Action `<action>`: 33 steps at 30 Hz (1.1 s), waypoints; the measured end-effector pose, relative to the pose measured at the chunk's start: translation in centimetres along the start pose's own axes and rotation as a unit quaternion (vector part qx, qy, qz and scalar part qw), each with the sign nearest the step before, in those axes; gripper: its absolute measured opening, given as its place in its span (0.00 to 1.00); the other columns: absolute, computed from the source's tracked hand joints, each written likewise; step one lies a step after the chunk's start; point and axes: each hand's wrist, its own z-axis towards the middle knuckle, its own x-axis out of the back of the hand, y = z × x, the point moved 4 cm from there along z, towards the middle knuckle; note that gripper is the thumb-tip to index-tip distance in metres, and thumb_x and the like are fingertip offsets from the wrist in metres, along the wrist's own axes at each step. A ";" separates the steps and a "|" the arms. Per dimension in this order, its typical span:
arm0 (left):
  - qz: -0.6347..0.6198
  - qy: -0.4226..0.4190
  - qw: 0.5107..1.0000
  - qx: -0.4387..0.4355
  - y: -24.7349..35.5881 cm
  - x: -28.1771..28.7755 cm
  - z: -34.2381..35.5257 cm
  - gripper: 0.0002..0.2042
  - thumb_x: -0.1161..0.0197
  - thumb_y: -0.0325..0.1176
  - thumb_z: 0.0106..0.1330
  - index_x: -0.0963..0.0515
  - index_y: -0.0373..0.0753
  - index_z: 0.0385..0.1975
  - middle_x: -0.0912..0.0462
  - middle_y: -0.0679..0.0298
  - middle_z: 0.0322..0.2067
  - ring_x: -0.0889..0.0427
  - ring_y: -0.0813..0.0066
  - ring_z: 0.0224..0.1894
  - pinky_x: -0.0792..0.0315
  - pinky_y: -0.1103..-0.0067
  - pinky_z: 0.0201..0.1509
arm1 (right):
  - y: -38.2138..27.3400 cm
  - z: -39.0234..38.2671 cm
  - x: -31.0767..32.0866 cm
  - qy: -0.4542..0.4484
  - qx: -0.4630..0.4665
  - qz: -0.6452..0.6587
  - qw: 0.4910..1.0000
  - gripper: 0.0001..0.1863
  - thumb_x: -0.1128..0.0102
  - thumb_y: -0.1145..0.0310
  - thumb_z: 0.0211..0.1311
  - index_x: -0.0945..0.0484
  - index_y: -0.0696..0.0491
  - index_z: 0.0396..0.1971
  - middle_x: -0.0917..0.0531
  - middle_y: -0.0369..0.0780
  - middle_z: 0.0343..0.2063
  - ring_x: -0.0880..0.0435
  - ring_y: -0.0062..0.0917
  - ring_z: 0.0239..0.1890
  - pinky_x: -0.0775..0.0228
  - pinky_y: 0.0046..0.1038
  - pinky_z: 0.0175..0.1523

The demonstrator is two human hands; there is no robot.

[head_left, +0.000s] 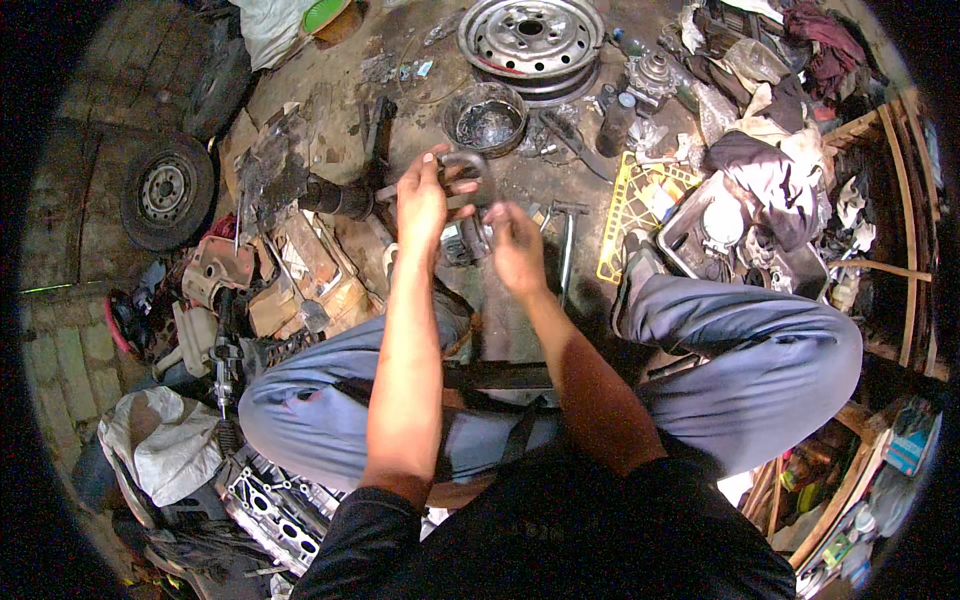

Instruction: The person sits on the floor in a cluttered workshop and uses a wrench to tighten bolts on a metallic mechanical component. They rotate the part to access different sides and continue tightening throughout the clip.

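My left hand [424, 200] has its fingers curled against a dark ring-shaped part [470, 163], blurred by motion. Beside that hand, a dark shaft-like part with a ribbed black sleeve [338, 198] extends to the left. My right hand [518, 248] is just right of the ring, thumb and fingers drawn together in a pinch. Whatever sits between its fingertips is too blurred to name. Below and between the hands is a grey metal part [462, 243], partly covered by the right fingers. A T-shaped metal tool [568, 245] lies right of my right hand.
A black-smeared bowl [486, 122] stands beyond my hands, before a steel wheel rim [530, 45]. To the right are a yellow plastic grate [620, 215] and a tray [685, 240] of parts and rags. Cardboard [300, 290] lies left; an engine cylinder head [275, 510] is by my left knee.
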 end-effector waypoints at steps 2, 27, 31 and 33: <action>0.121 -0.059 0.990 -0.028 1.1 0.6 0.3 0.19 0.54 0.42 0.78 0.27 0.41 0.61 0.14 0.60 0.37 0.17 0.74 0.29 0.21 0.76 0.29 | -1.2 1.2 1.4 0.023 0.035 -0.010 0.999 0.24 0.52 0.50 0.76 0.23 0.56 0.28 0.26 0.33 0.21 0.30 0.18 0.28 0.36 0.24 0.37; 0.347 -0.151 0.916 -0.130 -7.7 -1.3 3.0 0.16 0.43 0.39 0.72 0.20 0.39 0.53 0.16 0.50 0.48 0.17 0.57 0.53 0.29 0.68 0.60 | 3.2 3.2 5.2 -0.086 0.025 -0.126 0.988 0.22 0.49 0.71 0.72 0.28 0.47 0.64 0.22 0.48 0.59 0.25 0.36 0.63 0.37 0.33 0.67; 0.374 -0.080 0.919 -0.102 -10.0 0.1 4.0 0.14 0.45 0.35 0.73 0.20 0.40 0.52 0.16 0.48 0.46 0.18 0.50 0.52 0.27 0.66 0.57 | 7.9 3.2 4.5 -0.058 -0.088 -0.177 0.979 0.22 0.48 0.74 0.71 0.27 0.49 0.64 0.23 0.47 0.60 0.28 0.31 0.66 0.41 0.29 0.69; 0.373 -0.042 0.922 -0.098 -10.7 0.9 4.9 0.13 0.44 0.35 0.73 0.19 0.41 0.51 0.15 0.48 0.45 0.17 0.49 0.52 0.26 0.65 0.56 | 9.5 3.3 4.3 -0.046 -0.100 -0.184 0.977 0.22 0.48 0.73 0.71 0.28 0.47 0.64 0.21 0.47 0.57 0.26 0.32 0.62 0.39 0.31 0.67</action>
